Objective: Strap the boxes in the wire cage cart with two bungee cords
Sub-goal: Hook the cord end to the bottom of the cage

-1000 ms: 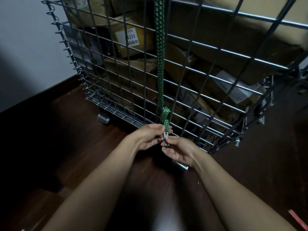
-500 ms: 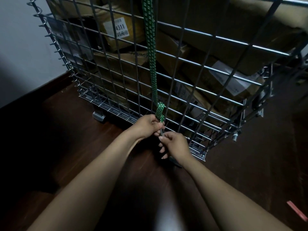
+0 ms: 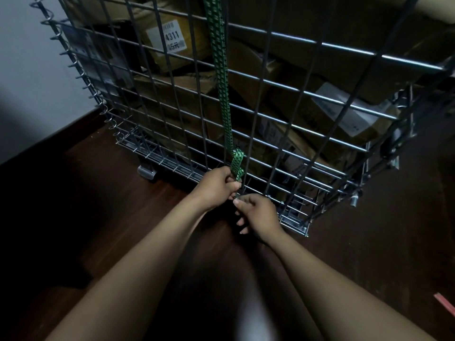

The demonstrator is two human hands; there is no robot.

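Observation:
A green bungee cord (image 3: 219, 70) runs taut down the front of the wire cage cart (image 3: 307, 45), ending in a knotted loop near the cart's bottom wires. My left hand (image 3: 216, 185) is closed around the cord's lower end just under the knot. Just below and to the right, my right hand (image 3: 257, 212) pinches the hook end with thumb and forefinger, its other fingers loose; the hook itself is hidden between my hands. Cardboard boxes (image 3: 172, 40) fill the cart behind the mesh. No second cord is in view.
The cart stands on a dark wooden floor (image 3: 98, 217), with a pale wall (image 3: 29, 82) to its left. A metal foot (image 3: 146, 172) shows under the cart's left side. A red strip (image 3: 444, 302) lies on the floor at the far right.
Both hands have moved up and toward the cart's bottom wires with the cord's end. The view has shifted closer to the cage.

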